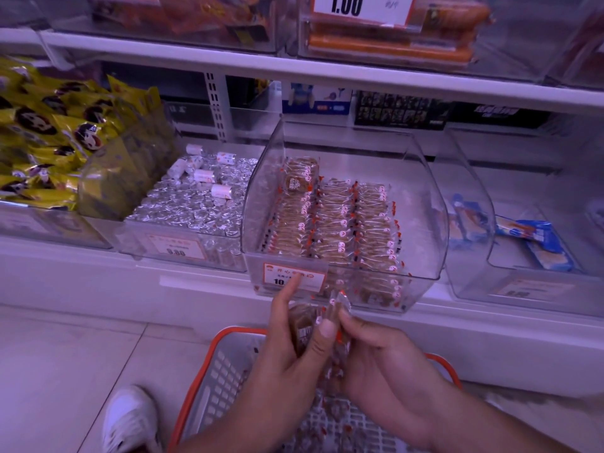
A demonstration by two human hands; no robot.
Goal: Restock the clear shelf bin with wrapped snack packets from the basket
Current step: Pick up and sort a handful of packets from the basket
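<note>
A small bundle of brown snack packets in clear wrappers with red-marked ends is held just below the front lip of the clear plastic shelf bin, directly above the basket. The left hand grips the bundle with its thumb across the front and its fingers curled behind, while its index finger sticks up and reaches the orange-bordered price label on the bin's front. The right hand pinches the bundle's right edge, its fingertips closed on the crinkled wrapper.

Inside the bin, three neat rows of identical brown packets stand on edge from front to back, and one packet lies face-up on the far end of the left row. The right part of the bin floor is bare.

Below the bin sits the grey mesh basket with an orange rim on the pale tiled floor, with more wrapped packets scattered at its bottom. Left of the basket is a white shoe.

Left of the bin is another clear bin of silver foil-wrapped sweets, and further left a heap of yellow bags printed with a cartoon face. Right of the bin lie blue-wrapped packets in a neighbouring clear container. Above the bin a white shelf carries orange packages behind a "1.00" price tag.
</note>
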